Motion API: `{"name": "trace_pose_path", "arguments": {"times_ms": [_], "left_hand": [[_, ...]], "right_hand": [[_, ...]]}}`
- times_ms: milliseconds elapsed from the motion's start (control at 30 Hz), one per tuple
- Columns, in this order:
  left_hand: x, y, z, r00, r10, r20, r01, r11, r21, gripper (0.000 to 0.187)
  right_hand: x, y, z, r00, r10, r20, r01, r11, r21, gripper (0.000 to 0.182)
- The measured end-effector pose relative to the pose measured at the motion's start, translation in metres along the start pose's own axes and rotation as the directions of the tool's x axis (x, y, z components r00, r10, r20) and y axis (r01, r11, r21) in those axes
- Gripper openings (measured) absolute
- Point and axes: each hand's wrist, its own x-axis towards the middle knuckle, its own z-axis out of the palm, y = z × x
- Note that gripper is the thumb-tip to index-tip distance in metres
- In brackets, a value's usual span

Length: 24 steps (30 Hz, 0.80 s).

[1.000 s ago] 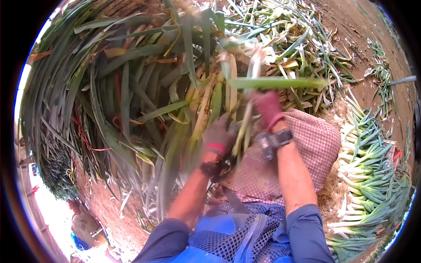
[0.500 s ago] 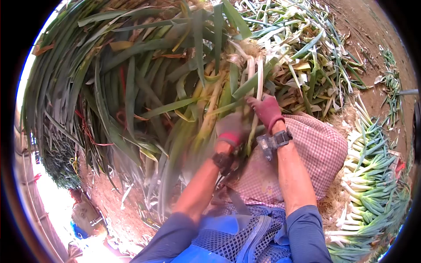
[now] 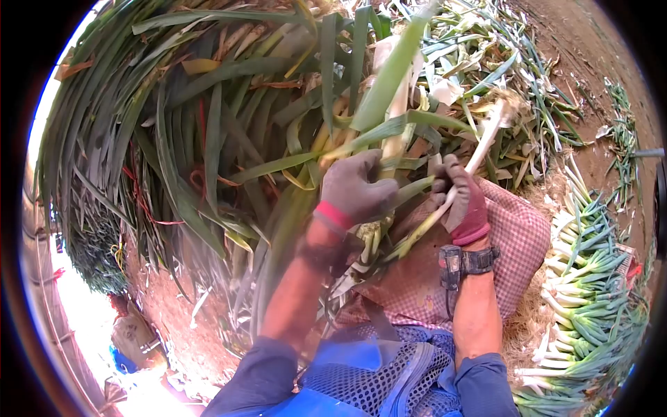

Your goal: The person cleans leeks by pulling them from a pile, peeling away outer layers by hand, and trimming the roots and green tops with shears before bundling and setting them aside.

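Note:
My right hand [image 3: 462, 201], in a red and grey glove, is closed around a slim green onion [image 3: 486, 139]. Its white stem and hairy root end point up and right, and its green end slants down-left. My left hand [image 3: 358, 189], in a grey glove with a red cuff, has curled fingers pinching a green leaf [image 3: 417, 187] that stretches toward my right hand. A large pile of long-leaved green onions [image 3: 201, 132] rises just beyond and to the left of my hands. Beneath my right hand lies a red-and-white checked cloth [image 3: 517, 236].
Stripped leaves and peelings [image 3: 479, 62] are heaped at the top right. A row of cleaned green onions [image 3: 577, 292] lies on the ground at right, beside pale root trimmings [image 3: 531, 320]. Another person [image 3: 135, 333] is at the lower left. Bare soil [image 3: 187, 313] shows between.
Both hands have come up, and my right hand has swung right with the green onion, whose root end now tilts outward. My left hand has risen and turned.

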Motion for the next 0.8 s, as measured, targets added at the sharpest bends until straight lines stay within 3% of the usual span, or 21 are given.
{"name": "trace_pose_path", "arguments": {"times_ms": [67, 100, 233, 267, 400, 467, 500, 567, 600, 667, 733, 800], "left_hand": [[-0.001, -0.005, 0.005, 0.997, 0.035, 0.065, -0.031, 0.997, -0.064, 0.032], [-0.001, -0.013, 0.01, 0.989, 0.071, 0.132, -0.054, 0.991, -0.126, 0.031], [-0.023, -0.041, 0.029, 0.972, -0.056, 0.227, 0.12, 0.953, -0.279, 0.048], [-0.027, -0.048, 0.034, 0.971, -0.062, 0.229, 0.123, 0.957, -0.264, 0.048], [-0.033, -0.059, 0.034, 0.966, -0.026, 0.257, 0.1, 0.955, -0.279, 0.05], [-0.033, -0.044, 0.023, 0.894, -0.21, 0.396, 0.358, 0.865, -0.35, 0.051], [-0.032, -0.048, 0.022, 0.894, -0.212, 0.395, 0.359, 0.865, -0.35, 0.051], [-0.029, -0.057, 0.02, 0.825, -0.231, 0.516, 0.518, 0.674, -0.527, 0.05], [-0.03, -0.061, 0.021, 0.823, -0.232, 0.518, 0.521, 0.672, -0.526, 0.05], [-0.03, -0.057, 0.019, 0.905, -0.076, 0.419, 0.37, 0.631, -0.683, 0.044], [-0.027, -0.06, 0.016, 0.918, -0.071, 0.391, 0.336, 0.664, -0.668, 0.043], [-0.025, -0.062, 0.01, 0.929, -0.063, 0.364, 0.302, 0.695, -0.652, 0.043]], "right_hand": [[-0.008, 0.0, 0.016, 0.995, 0.098, -0.01, -0.097, 0.961, -0.259, 0.028], [-0.008, 0.008, 0.013, 0.995, 0.095, -0.014, -0.095, 0.953, -0.288, 0.027], [-0.009, 0.027, 0.014, 0.987, 0.158, -0.015, -0.155, 0.94, -0.305, 0.025], [-0.006, 0.035, 0.015, 0.994, 0.112, -0.01, -0.109, 0.938, -0.33, 0.023], [0.003, 0.033, 0.023, 0.985, 0.171, 0.036, -0.133, 0.867, -0.479, 0.022], [0.004, 0.03, 0.025, 0.985, 0.172, 0.029, -0.131, 0.835, -0.534, 0.02], [0.003, 0.03, 0.026, 0.985, 0.173, 0.018, -0.13, 0.799, -0.587, 0.019], [-0.005, 0.021, 0.034, 0.979, 0.178, 0.095, -0.087, 0.797, -0.598, 0.018], [-0.009, 0.019, 0.036, 0.968, 0.183, 0.171, -0.043, 0.795, -0.606, 0.017], [-0.009, 0.015, 0.034, 0.959, 0.208, 0.193, -0.037, 0.766, -0.642, 0.016], [-0.008, 0.012, 0.033, 0.948, 0.233, 0.216, -0.027, 0.737, -0.676, 0.016], [-0.007, 0.009, 0.035, 0.962, 0.21, 0.173, 0.047, 0.498, -0.866, 0.014]]}}
